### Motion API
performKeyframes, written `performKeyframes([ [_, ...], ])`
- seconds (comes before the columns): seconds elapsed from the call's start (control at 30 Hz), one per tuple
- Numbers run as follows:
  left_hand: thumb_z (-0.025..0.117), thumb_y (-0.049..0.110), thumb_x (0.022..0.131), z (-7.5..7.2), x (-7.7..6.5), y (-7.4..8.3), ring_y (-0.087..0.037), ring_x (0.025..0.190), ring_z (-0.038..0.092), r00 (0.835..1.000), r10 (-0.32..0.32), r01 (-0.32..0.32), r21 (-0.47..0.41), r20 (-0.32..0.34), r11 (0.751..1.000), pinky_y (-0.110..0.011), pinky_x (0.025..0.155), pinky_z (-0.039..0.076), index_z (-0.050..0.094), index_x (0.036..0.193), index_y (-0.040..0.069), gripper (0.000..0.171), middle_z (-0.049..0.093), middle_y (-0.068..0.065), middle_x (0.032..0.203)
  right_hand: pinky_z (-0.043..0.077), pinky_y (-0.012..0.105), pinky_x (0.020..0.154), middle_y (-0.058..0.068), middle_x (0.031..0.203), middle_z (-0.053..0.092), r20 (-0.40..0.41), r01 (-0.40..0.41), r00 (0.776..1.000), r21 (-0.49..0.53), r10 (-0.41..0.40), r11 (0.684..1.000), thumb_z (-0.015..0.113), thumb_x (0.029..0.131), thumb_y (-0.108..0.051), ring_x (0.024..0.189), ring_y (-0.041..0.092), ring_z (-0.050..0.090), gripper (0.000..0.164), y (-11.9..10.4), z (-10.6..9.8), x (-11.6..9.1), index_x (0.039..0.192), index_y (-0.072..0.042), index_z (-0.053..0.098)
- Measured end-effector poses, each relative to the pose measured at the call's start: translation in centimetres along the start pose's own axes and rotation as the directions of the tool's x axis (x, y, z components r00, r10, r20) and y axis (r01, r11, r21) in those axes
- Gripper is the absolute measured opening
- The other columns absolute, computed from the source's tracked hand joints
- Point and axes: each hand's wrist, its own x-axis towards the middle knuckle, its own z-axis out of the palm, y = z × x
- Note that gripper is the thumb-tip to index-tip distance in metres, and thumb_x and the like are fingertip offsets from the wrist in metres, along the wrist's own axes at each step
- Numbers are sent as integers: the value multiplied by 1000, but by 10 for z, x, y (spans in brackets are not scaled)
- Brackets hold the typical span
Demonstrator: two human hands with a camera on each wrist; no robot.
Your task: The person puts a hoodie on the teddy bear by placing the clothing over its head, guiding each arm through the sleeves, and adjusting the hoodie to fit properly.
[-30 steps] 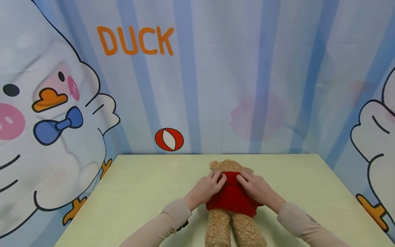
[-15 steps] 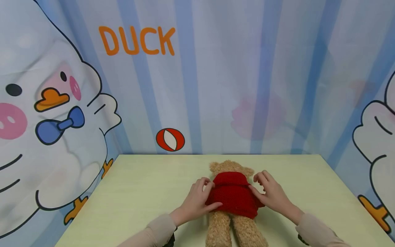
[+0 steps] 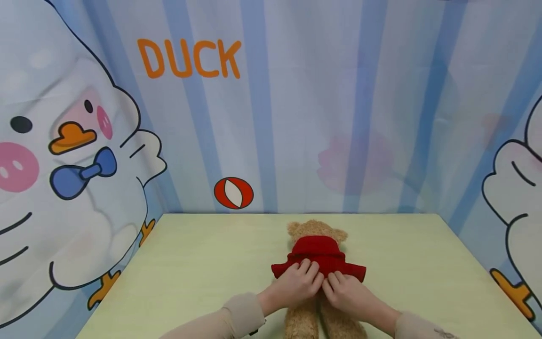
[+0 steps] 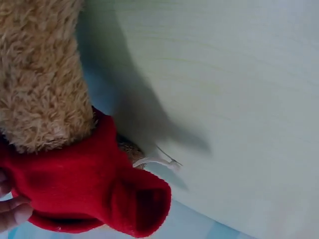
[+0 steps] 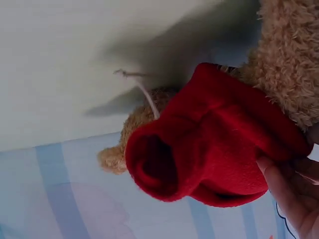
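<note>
A tan teddy bear (image 3: 317, 229) lies on the table, its head toward the back edge. Over its body is a red knit sweater (image 3: 315, 246). My left hand (image 3: 298, 285) and right hand (image 3: 351, 294) meet side by side near the sweater's lower middle, each pinching the cloth. In the right wrist view my thumb (image 5: 274, 181) lies on the red fabric, other fingers behind it. Short sleeves stick out at both sides; the near sleeve opening (image 4: 152, 204) looks hollow in the left wrist view. A thin pale cord (image 5: 142, 92) hangs beside the sweater.
The pale green table (image 3: 203, 263) ends at a cloth backdrop (image 3: 292, 94) with printed ducks, a ball and the word DUCK. The bear's legs (image 3: 301, 325) reach toward the near side, partly behind my forearms.
Both hands have left the collar area, passed along the sweater's sides, and come together lower at its middle. The sweater's sleeves now spread outward to both sides.
</note>
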Motion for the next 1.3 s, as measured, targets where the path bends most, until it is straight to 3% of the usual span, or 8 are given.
performKeyframes([
  [0.03,33,24,95,0,0,0,-12,77,57,1000,12,-12,37,-3,999,-19,56,49,58,93,16,27,61,0,93,42,19,48,4,71,55,-1,12,1000,-21,-12,1000,-2,94,-10,57,13,48,63,1,1,0,83,-8,60],
  [0.2,44,29,92,0,1,2,-11,76,62,999,-48,48,133,-6,990,-20,56,50,63,98,16,24,65,1,97,46,21,50,7,82,56,96,-42,995,21,40,999,56,86,-17,69,17,54,12,2,3,3,93,-7,58],
  [0.27,51,33,88,0,1,3,-11,75,62,995,-96,95,143,6,985,-20,54,50,63,98,17,22,65,1,97,47,21,49,7,86,55,144,-94,986,66,84,993,74,71,-22,73,19,54,34,2,3,5,95,-7,56],
  [0.5,52,37,86,10,-3,6,-12,52,49,978,-208,206,59,28,977,-18,39,38,55,91,17,21,58,1,82,44,19,46,3,77,54,110,-212,975,234,191,949,73,69,-22,65,15,51,29,3,6,4,86,-9,54],
  [0.7,25,19,95,14,-13,4,-8,42,41,991,-131,133,75,-30,988,-16,38,31,56,81,14,35,52,3,61,40,16,45,2,75,55,2,-102,995,187,103,977,77,66,-23,59,11,50,31,4,8,-3,87,-9,59],
  [0.9,58,30,85,12,-25,-9,-12,72,51,986,-103,122,-138,133,983,-17,45,37,51,102,17,23,54,2,88,31,14,44,3,92,52,133,-43,991,205,16,978,74,70,-15,73,14,45,35,3,4,-6,98,-12,53],
  [1.17,54,28,79,20,-41,-12,-8,42,31,878,-349,456,-348,329,819,-19,33,18,45,80,12,18,44,1,62,23,10,43,2,93,45,118,-97,991,355,58,930,57,85,-13,77,12,37,16,-1,12,-13,97,-12,47],
  [1.3,52,24,81,19,-40,-14,-6,40,25,849,-278,472,-409,449,781,-19,35,18,41,66,13,22,35,3,49,27,9,49,0,92,44,159,-151,984,469,85,870,59,84,-11,78,11,36,18,1,11,-12,97,-12,47],
])
